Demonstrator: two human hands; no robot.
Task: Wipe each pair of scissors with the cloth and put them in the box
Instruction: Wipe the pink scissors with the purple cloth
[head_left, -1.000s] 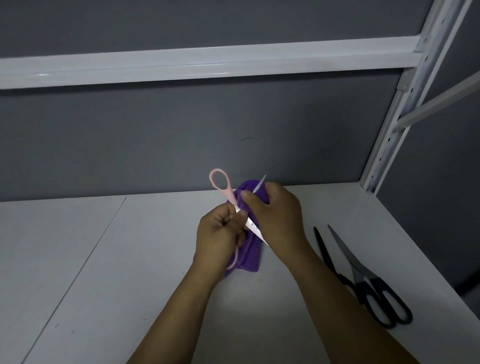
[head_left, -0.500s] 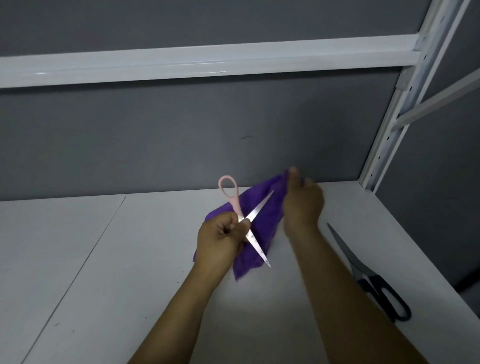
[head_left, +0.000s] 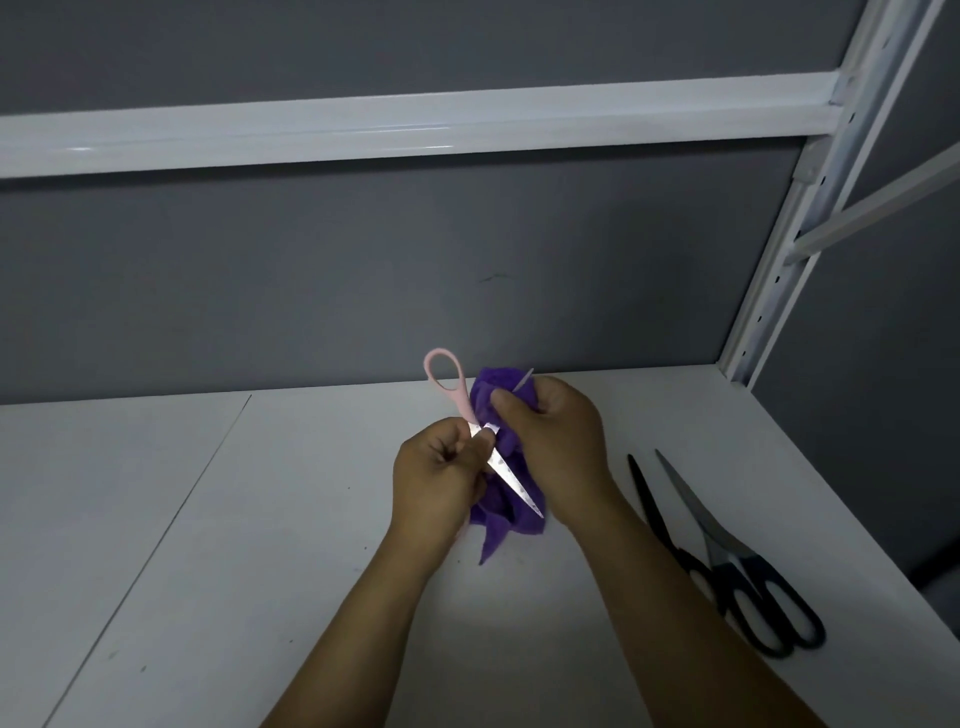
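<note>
One shift, right hand (head_left: 561, 447) back, cloth (head_left: 491, 392) bunched round pink scissors (head_left: 511, 484) (spread before)

Pink scissors (head_left: 511, 482): the second finger loop is hidden inside the left hand (head_left: 441, 478); one blade is wrapped in the cloth (head_left: 485, 397), with only its tip poking out at the top.
Cloth: its middle is covered by the right hand (head_left: 558, 447) and the bare blade, so how it is folded cannot be told.
Right hand: the fingertips are buried in the cloth; only the thumb shows.
Left hand: the fingertips curl inward, out of sight.
Forearms (head_left: 363, 623): both run off the bottom edge.
Shelf board (head_left: 208, 571): cut off at the left, bottom and right edges.
Post (head_left: 779, 270): its top leaves the upper edge.
Beam (head_left: 415, 130): cut off at the left edge.
</note>
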